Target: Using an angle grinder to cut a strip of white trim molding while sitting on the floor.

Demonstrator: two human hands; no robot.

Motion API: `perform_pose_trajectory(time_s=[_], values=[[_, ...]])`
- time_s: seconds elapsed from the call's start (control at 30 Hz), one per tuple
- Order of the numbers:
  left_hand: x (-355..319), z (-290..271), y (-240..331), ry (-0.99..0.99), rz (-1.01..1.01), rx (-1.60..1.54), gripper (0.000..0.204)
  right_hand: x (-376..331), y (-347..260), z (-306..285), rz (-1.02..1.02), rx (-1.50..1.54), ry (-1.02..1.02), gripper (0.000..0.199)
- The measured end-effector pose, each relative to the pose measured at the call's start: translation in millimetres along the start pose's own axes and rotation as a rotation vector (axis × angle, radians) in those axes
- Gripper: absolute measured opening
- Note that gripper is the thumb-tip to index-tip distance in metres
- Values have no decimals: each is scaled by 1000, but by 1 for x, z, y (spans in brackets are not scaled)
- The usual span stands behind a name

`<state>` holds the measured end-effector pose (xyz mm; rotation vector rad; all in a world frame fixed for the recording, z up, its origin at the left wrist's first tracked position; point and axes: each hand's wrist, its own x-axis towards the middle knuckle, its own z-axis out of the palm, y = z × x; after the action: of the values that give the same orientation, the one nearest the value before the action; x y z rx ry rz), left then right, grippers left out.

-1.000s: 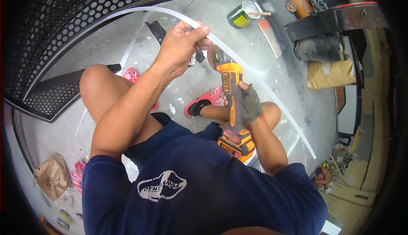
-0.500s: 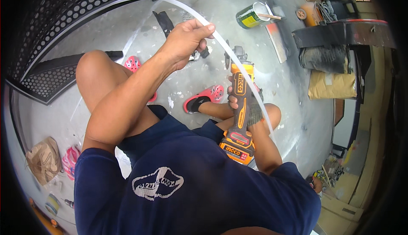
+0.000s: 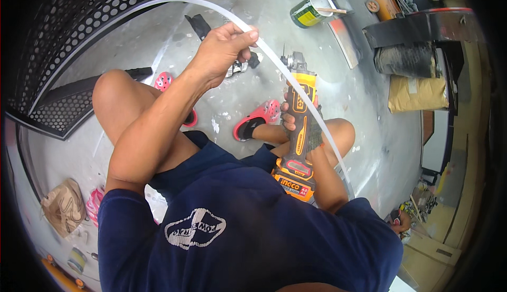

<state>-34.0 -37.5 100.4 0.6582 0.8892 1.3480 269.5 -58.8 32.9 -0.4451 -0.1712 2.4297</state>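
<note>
A long white flexible strip (image 3: 275,58) arcs from the perforated black panel across to my right side. My left hand (image 3: 224,49) pinches it between thumb and fingers near the top of the arc. My right hand (image 3: 288,116), in a dark fingerless glove, is wrapped round the grip of a yellow and black cordless angle grinder (image 3: 299,133). The grinder stands upright before me, its head and thin disc pointing away and its battery close to my shirt. Across the front of the grinder passes the strip.
The perforated black panel (image 3: 132,4) curves along the far left. An open paint can (image 3: 311,15) with a stick across it stands far ahead on the stained floor. Wrapped packages (image 3: 417,92) lie at right. Another person's hand (image 3: 402,222) shows lower right; a paper bag (image 3: 64,207) lies left.
My left hand has shifted slightly left with the strip. The grinder's disc now shows more edge-on. The view has moved a little; both grips stay the same.
</note>
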Motion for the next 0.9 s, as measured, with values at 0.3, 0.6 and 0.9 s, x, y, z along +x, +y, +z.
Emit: perform_pose_trajectory(time_s=[0.3, 0.6, 0.9], values=[[-1, -2, -7, -49, -25, -8, 25, 12, 4, 11, 171, 92, -237, 76], [2, -18, -22, -67, -23, 113, 23, 32, 5, -13, 289, 199, -367, 77], [7, -21, -34, -93, -36, 122, 21, 22, 2, -17, 235, 172, -152, 72]])
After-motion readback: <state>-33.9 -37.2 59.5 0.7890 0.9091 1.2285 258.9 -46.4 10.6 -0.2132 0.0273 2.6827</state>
